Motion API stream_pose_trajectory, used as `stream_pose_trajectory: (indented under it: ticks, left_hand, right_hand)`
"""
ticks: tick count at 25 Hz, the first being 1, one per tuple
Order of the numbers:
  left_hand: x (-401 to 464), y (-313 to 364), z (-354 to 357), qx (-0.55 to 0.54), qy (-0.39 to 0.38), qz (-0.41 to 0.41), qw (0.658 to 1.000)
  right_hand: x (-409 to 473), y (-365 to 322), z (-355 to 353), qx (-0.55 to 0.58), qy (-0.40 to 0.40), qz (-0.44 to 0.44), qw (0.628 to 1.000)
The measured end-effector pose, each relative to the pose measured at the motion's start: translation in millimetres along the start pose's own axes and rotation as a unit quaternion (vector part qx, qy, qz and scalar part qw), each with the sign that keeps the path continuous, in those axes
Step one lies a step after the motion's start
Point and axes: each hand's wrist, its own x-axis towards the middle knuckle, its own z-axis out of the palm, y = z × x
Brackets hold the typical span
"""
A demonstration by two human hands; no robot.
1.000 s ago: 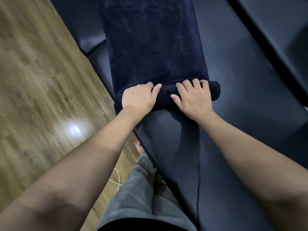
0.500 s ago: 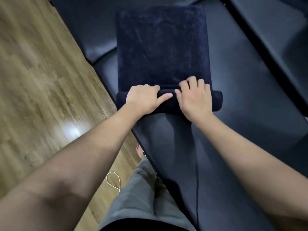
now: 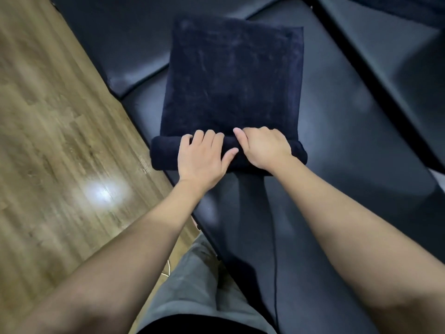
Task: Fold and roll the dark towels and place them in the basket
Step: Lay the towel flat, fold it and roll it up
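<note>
Both my forearms reach forward and slightly inward from the bottom corners of the view, wrists close together over the near end of the dark towel (image 3: 231, 75)

Left hand (image 3: 202, 155): palm down on the rolled part (image 3: 166, 153) of the towel, fingers fairly straight and laid over the top of the roll, thumb stretched out to the right along its near side. It presses flat on the roll and does not clasp it

Right hand (image 3: 265, 145): also on top of the roll, just beside the left hand, knuckles raised and fingers curled forward over the far side of the roll where it meets the flat part. The fingertips are tucked out of sight; the hand grips the roll

Towel: folded into a long strip, lying on the black padded bench (image 3: 361, 131). Its near end is wound into a roll lying crosswise; the ends of the roll stick out past both hands, the left end reaching the edge of the bench. The unrolled part lies flat, stretching away from me

To the left, wooden floor (image 3: 55, 141) with a bright glare spot. My grey trouser leg (image 3: 192, 285) shows at the bottom
</note>
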Motion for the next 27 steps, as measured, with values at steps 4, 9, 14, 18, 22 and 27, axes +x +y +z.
stream_pose_trajectory:
  ticks: [4,9,14,18,22,27]
  left_hand:
    - [46,-7,-18,0.019,-0.061,0.035,0.997]
    - [84,1,-31,-0.026,-0.159,0.029,0.987]
    - [30,-4,-18,-0.035,-0.003,0.023,0.999]
    - [14,-2,1,-0.016,0.009,0.021,1.0]
    - [64,-4,-16,0.02,-0.035,0.029,0.999]
    - [101,1,-31,-0.016,-0.147,0.025,0.989]
  right_hand:
    - [-35,0,27,-0.075,0.212,0.009,0.974]
    - [-39,10,43,-0.106,0.219,0.039,0.969]
    - [-4,17,16,-0.1,0.184,0.001,0.978]
    - [18,12,-10,-0.025,0.014,0.031,0.999]
    - [1,3,2,-0.073,0.213,0.054,0.973]
    - [-19,-5,27,-0.076,0.229,0.042,0.969]
